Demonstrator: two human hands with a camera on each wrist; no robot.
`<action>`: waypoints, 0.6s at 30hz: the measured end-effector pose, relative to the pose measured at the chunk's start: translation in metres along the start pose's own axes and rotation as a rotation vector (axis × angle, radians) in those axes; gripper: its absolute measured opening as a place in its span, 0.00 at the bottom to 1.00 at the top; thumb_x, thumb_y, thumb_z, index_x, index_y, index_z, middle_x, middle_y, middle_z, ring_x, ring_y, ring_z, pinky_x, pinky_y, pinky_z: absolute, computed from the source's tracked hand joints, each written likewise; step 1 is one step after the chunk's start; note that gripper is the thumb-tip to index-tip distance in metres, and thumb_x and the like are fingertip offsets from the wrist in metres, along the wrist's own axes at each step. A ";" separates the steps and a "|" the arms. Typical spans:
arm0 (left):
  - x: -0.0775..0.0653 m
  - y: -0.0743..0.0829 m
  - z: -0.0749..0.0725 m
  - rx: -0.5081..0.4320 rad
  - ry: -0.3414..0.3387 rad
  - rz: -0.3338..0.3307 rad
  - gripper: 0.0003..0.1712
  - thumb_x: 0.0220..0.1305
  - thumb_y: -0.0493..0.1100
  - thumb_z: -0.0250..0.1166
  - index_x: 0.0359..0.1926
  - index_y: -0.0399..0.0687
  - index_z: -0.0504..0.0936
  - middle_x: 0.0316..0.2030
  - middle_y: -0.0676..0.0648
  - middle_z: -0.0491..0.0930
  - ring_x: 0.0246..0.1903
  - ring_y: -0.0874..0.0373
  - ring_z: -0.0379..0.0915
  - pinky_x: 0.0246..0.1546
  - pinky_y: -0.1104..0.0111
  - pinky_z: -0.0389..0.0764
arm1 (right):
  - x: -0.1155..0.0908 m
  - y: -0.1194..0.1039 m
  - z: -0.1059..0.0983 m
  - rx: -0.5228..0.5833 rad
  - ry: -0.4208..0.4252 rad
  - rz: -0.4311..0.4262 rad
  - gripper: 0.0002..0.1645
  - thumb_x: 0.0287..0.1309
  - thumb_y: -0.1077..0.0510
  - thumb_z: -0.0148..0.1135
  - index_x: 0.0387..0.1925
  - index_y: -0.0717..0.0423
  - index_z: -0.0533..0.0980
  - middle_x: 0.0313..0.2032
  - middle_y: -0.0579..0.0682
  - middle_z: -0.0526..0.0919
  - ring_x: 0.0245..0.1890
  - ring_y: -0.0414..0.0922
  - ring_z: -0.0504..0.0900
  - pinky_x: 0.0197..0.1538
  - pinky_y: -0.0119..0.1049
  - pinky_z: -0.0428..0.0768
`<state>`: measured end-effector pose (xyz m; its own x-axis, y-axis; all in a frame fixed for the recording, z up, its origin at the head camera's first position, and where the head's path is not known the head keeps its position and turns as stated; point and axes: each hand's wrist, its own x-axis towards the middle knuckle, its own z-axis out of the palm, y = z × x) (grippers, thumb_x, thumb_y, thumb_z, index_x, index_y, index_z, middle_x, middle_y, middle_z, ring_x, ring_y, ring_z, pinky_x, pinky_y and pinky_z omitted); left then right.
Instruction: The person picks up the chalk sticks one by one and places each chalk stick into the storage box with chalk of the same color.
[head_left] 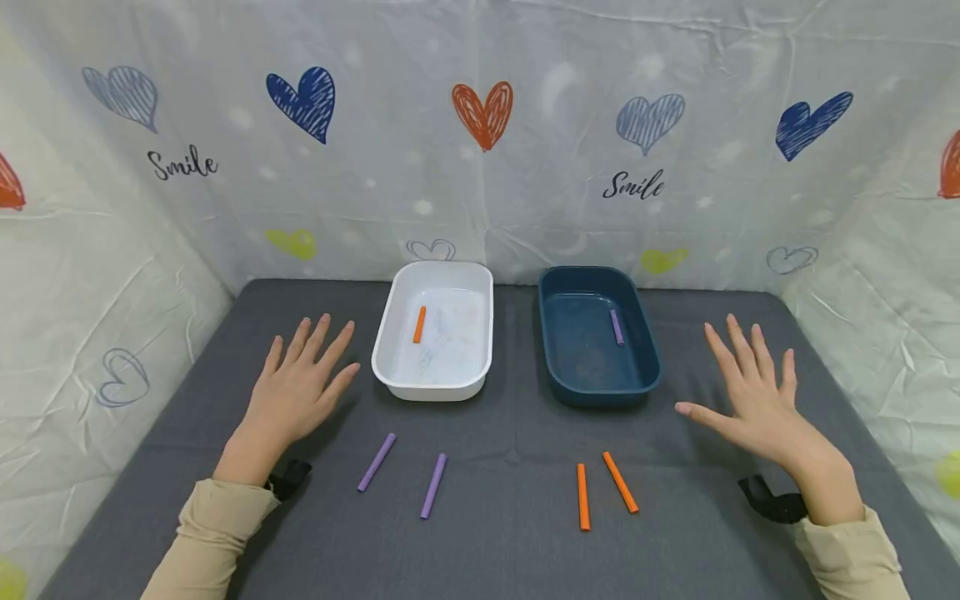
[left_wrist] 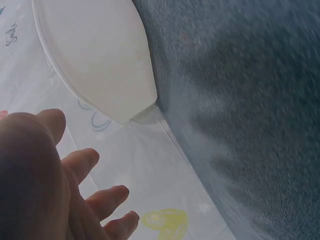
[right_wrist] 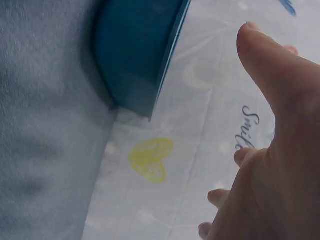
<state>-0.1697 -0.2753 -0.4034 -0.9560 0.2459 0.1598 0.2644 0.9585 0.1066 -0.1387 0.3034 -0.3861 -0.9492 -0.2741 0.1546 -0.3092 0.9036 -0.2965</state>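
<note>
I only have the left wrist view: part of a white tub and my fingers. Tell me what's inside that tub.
Observer: The white plastic tub holds one orange stick.
Operator: Report what's loose on the table.
Observer: Two purple sticks lie on the grey felt table in front of the white tub, and two orange sticks lie in front of a dark blue plastic tub.
Operator: Give me the blue tub's contents.
Observer: One purple stick.
Operator: Say where the hands are.
Observer: The left hand and right hand are spread open outside the tubs, holding nothing.
</note>
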 end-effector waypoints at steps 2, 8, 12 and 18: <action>0.000 0.004 0.000 0.001 -0.002 0.013 0.38 0.77 0.61 0.45 0.80 0.58 0.46 0.77 0.37 0.44 0.76 0.38 0.34 0.71 0.38 0.37 | -0.002 -0.002 0.001 0.016 -0.001 -0.019 0.66 0.59 0.34 0.65 0.79 0.40 0.30 0.78 0.52 0.24 0.75 0.58 0.20 0.64 0.68 0.16; 0.000 0.012 -0.002 0.010 0.000 0.038 0.39 0.77 0.62 0.46 0.80 0.57 0.46 0.77 0.36 0.45 0.75 0.37 0.37 0.70 0.38 0.39 | -0.004 -0.011 0.004 0.056 -0.013 -0.071 0.66 0.59 0.36 0.66 0.79 0.43 0.30 0.78 0.51 0.25 0.76 0.57 0.22 0.65 0.65 0.15; 0.001 0.019 -0.004 0.005 -0.005 0.045 0.40 0.76 0.63 0.46 0.80 0.57 0.45 0.77 0.36 0.46 0.75 0.38 0.37 0.71 0.38 0.39 | -0.005 -0.018 0.008 0.066 -0.019 -0.103 0.67 0.59 0.37 0.67 0.79 0.45 0.30 0.78 0.51 0.25 0.76 0.56 0.24 0.66 0.65 0.15; 0.001 0.024 -0.005 0.006 -0.015 0.052 0.42 0.76 0.64 0.45 0.80 0.53 0.45 0.77 0.38 0.45 0.76 0.39 0.36 0.71 0.39 0.39 | -0.007 -0.031 0.013 0.089 -0.032 -0.149 0.69 0.57 0.37 0.69 0.79 0.48 0.30 0.78 0.51 0.27 0.76 0.55 0.25 0.67 0.64 0.18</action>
<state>-0.1637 -0.2523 -0.3957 -0.9429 0.2970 0.1504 0.3126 0.9453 0.0932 -0.1234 0.2733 -0.3900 -0.8936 -0.4141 0.1733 -0.4488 0.8202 -0.3547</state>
